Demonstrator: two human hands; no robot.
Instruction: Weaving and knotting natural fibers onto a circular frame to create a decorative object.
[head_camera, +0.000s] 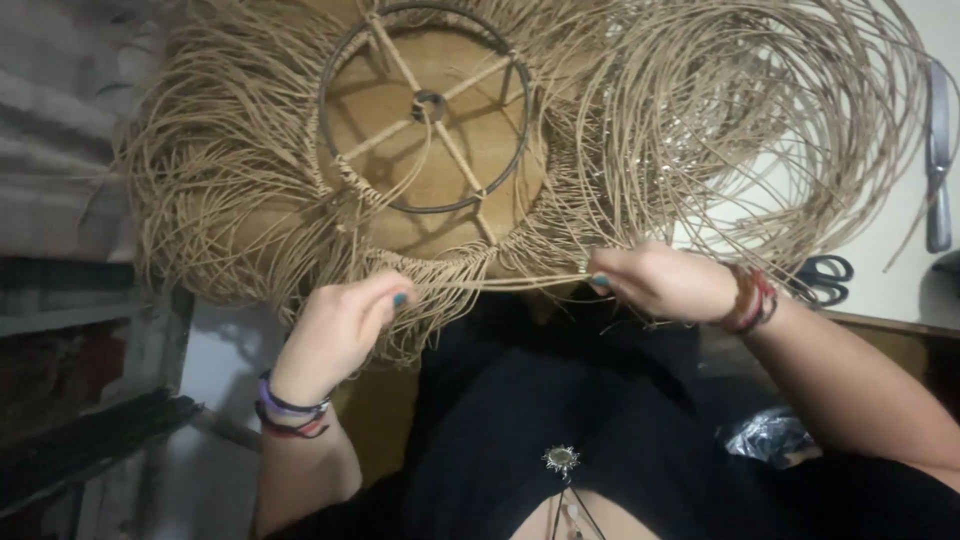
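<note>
A round dark metal ring frame (335, 70) with tan wrapped spokes meeting at a small hub (429, 104) rests on a wooden surface. Long loose tan rattan strands (230, 180) fan out all around it, looping widely at the upper right. My left hand (340, 330) pinches strands near the frame's lower edge, fingers curled. My right hand (660, 282) grips strands pulled taut between both hands. Both wrists wear bracelets.
Black-handled scissors (825, 278) lie at the right on a white surface (900, 280). A grey metal tool (938, 160) lies along the far right edge. Dark shelving (70, 400) stands at the left. My black clothing fills the lower middle.
</note>
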